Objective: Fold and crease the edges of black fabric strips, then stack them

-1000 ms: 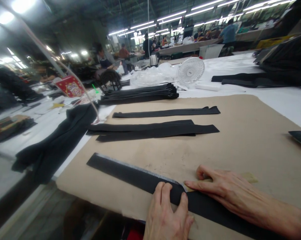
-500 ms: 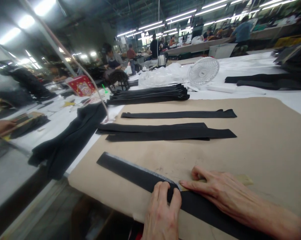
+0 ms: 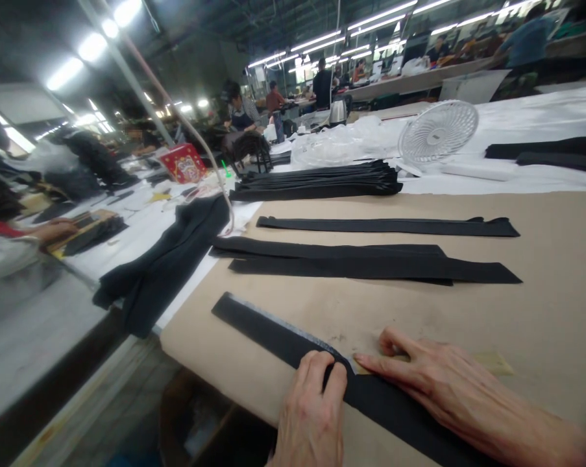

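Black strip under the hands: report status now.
Left hand on black strip. Right hand holding yellowish flat tool at strip's edge. Strip on brown sheet, pale band along far edge. Other black strips farther back, apart.

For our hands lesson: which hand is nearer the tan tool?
Right: the right hand lies on the tool; the left hand, left of the tool, touches the black strip.

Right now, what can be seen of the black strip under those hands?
The long, narrow black strip looks like matte fabric, with a greyish band along its far edge from the left end inward. It lies slantwise on the brown paper, its other end out of view at lower right. The left hand rests fingers on it; the right hand is by its far edge, contact unclear.
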Demonstrator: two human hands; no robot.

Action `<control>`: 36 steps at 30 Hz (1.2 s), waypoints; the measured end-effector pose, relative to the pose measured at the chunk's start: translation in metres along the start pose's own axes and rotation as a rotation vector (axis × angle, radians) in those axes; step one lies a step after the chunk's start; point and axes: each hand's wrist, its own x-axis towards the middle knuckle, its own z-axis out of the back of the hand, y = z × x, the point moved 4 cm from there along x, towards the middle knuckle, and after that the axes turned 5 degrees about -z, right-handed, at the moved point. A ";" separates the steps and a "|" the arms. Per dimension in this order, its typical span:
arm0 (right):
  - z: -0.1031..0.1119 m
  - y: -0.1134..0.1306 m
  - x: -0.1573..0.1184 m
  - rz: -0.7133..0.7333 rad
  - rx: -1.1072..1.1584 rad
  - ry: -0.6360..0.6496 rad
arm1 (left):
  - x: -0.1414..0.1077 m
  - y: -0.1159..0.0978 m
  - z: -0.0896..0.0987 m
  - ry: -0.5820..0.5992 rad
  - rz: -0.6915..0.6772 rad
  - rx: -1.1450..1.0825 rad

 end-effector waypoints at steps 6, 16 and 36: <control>-0.006 0.005 0.017 0.030 -0.002 -0.006 | 0.001 0.017 0.011 0.076 0.094 0.042; -0.021 0.013 0.044 0.026 0.017 0.069 | 0.003 0.035 0.019 0.057 0.077 -0.020; -0.043 0.036 0.105 0.097 -0.074 0.093 | -0.005 0.089 0.039 0.019 0.239 0.153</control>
